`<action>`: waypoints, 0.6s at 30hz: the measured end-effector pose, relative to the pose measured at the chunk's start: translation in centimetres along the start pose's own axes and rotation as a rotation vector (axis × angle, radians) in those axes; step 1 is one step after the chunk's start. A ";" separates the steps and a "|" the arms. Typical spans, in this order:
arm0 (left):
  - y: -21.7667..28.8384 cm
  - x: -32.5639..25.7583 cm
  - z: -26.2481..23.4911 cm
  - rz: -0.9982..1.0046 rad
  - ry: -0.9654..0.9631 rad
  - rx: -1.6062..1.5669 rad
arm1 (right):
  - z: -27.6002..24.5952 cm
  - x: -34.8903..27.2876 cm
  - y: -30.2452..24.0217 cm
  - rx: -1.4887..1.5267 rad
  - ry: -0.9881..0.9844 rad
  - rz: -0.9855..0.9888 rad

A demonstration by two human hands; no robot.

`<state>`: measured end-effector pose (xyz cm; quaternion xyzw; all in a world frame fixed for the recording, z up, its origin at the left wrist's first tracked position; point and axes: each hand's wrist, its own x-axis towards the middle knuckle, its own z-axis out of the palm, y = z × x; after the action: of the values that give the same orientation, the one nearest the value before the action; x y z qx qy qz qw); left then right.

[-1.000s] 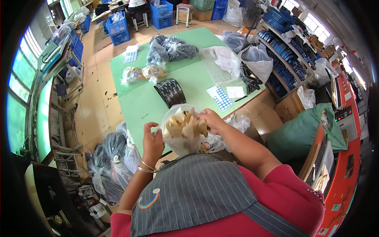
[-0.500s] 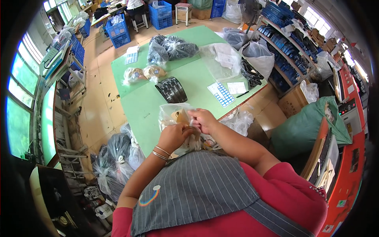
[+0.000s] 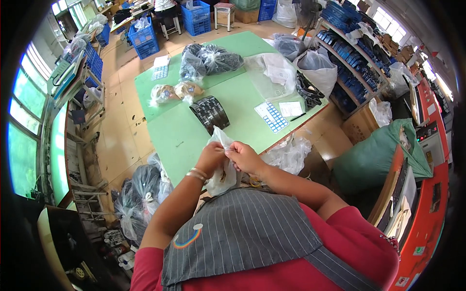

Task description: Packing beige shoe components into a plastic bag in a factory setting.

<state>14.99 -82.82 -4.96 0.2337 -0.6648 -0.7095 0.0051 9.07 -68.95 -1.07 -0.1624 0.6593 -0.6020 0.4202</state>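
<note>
Both my hands pinch the gathered neck of a clear plastic bag (image 3: 222, 180) close to my apron, at the near edge of the green table (image 3: 170, 140). My left hand (image 3: 210, 158) is closed on the plastic from the left. My right hand (image 3: 245, 157) grips it from the right, thumb towards the other hand. Something tan shows dimly through the bag; its kind is not clear. The bag's loose top sticks up beyond my fingers. Just past it lies a curved stack of black bands with pale markings (image 3: 209, 114).
Two tied bags with tan contents (image 3: 175, 91) and larger bags of dark pieces (image 3: 216, 59) sit farther back. Blue-and-white label sheets (image 3: 272, 116), a pen (image 3: 298, 117) and a flat plastic bag (image 3: 264, 72) lie on the right. A green sack (image 3: 371, 155) stands beyond the right edge.
My hands have come together at the bag's neck, which is now gathered. The tan contents have sunk lower and are mostly covered. The black band stack looks rounder and more upright.
</note>
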 end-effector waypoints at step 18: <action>4.7 -9.5 -2.5 0.239 0.209 -0.318 | -1.7 3.6 1.3 -0.669 0.008 -0.612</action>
<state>22.87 -82.69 2.57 0.2217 -0.5632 -0.7718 0.1948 5.98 -70.15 -3.68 -0.4746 0.7406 -0.4531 0.1448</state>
